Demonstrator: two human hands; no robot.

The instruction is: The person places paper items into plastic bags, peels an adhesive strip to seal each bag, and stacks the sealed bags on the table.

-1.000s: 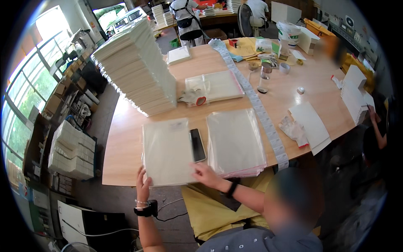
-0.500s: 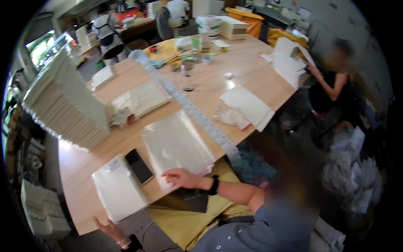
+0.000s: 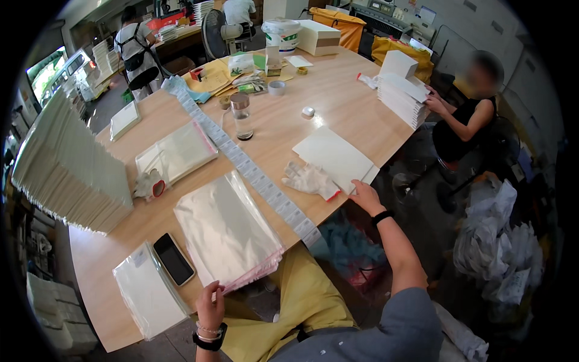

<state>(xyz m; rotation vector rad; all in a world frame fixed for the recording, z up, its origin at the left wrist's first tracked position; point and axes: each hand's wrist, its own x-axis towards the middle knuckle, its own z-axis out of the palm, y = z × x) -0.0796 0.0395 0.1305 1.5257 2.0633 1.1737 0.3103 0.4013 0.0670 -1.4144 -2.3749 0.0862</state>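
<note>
My left hand (image 3: 210,303) is at the table's front edge, its fingers closed on the near corner of a stack of clear plastic bags with pink edges (image 3: 226,226). My right hand (image 3: 363,196) reaches out to the right. Its spread fingertips touch the near edge of a flat white stack of sheets (image 3: 335,157). A white glove (image 3: 309,179) lies just left of that hand. A white packet sealed in clear plastic (image 3: 148,295) and a black phone (image 3: 174,259) lie left of the bag stack.
A long strip of small sachets (image 3: 247,169) runs diagonally across the wooden table (image 3: 338,102). A tall leaning pile of white sheets (image 3: 66,166) stands at the left. A glass bottle (image 3: 241,116) is mid-table. A co-worker (image 3: 464,114) handles white sheets (image 3: 401,90) at the right.
The view has swung right. My right hand left the bag stack and reached to the white sheets at the right. My left hand moved from the sealed packet to the bag stack's corner.
</note>
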